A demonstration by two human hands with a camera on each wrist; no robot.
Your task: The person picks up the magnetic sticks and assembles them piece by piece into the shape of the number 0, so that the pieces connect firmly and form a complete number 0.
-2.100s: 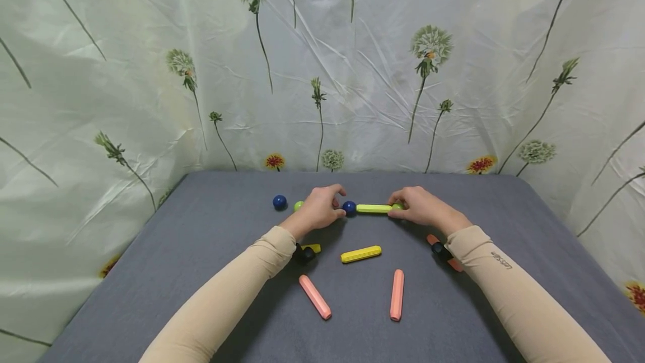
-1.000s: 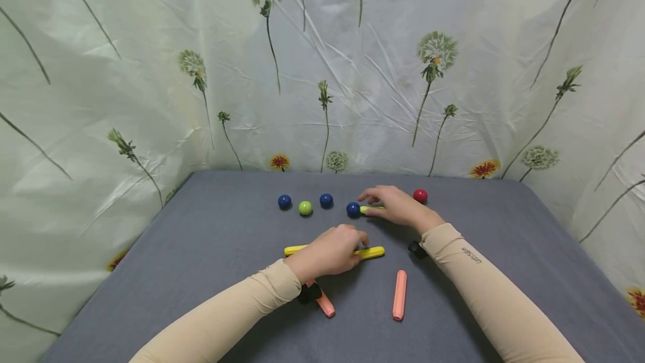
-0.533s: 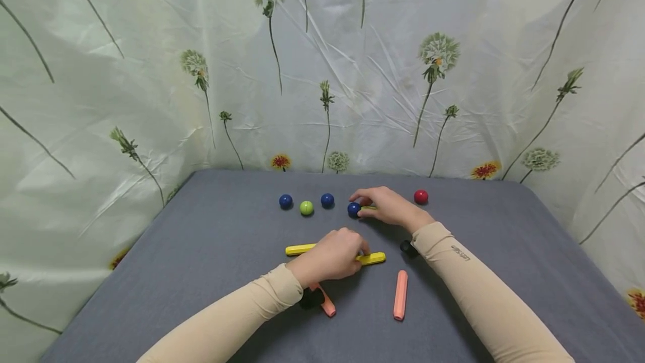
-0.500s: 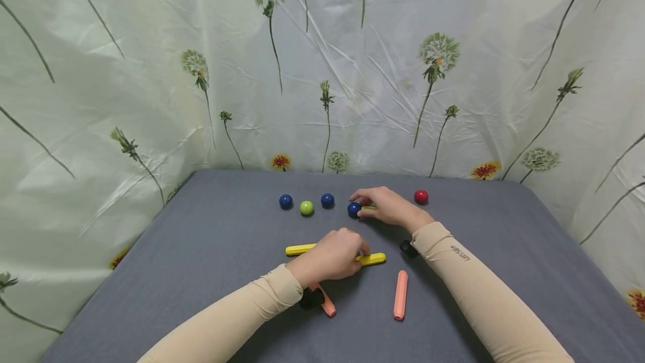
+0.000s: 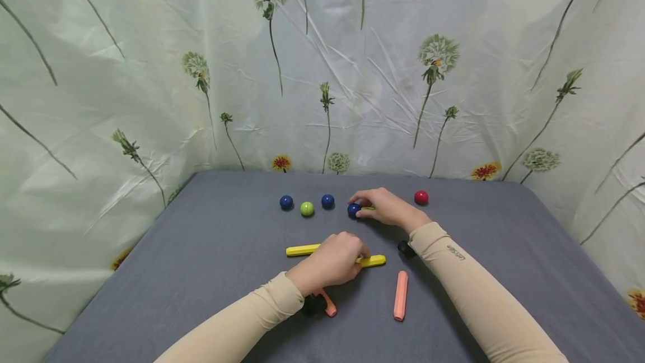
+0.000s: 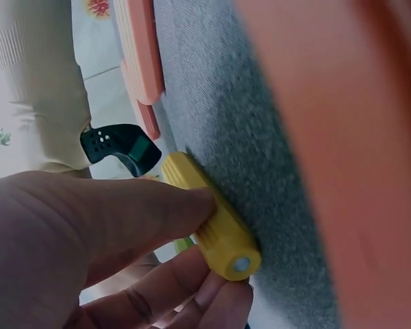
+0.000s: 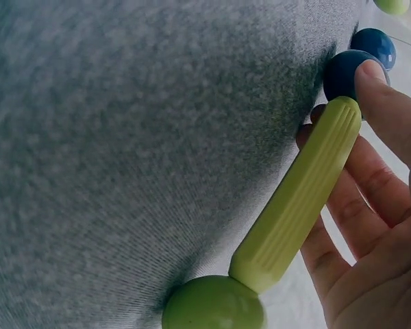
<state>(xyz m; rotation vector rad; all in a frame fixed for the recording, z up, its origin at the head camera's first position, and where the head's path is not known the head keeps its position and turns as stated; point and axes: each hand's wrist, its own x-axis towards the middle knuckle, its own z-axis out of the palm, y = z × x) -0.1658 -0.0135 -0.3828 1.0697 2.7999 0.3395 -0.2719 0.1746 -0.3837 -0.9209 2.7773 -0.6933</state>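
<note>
My left hand pinches a yellow magnetic rod between thumb and fingers. In the left wrist view a round silver magnet shows in the end of this yellow rod. Farther back, my right hand holds a dark blue ball, the thumb pressed on it. The right wrist view shows a yellow-green rod running from that blue ball to a lime green ball, touching both. Most of this rod is hidden behind my right hand in the head view.
At the back lie two more blue balls, a lime ball and a red ball. Another yellow rod lies left of my left hand. One pink rod lies in front; another is partly under my left wrist.
My left hand has come forward from the back balls and taken hold of the yellow rod, which shifted slightly nearer. My right hand has slid left from the lime ball to the blue ball.
</note>
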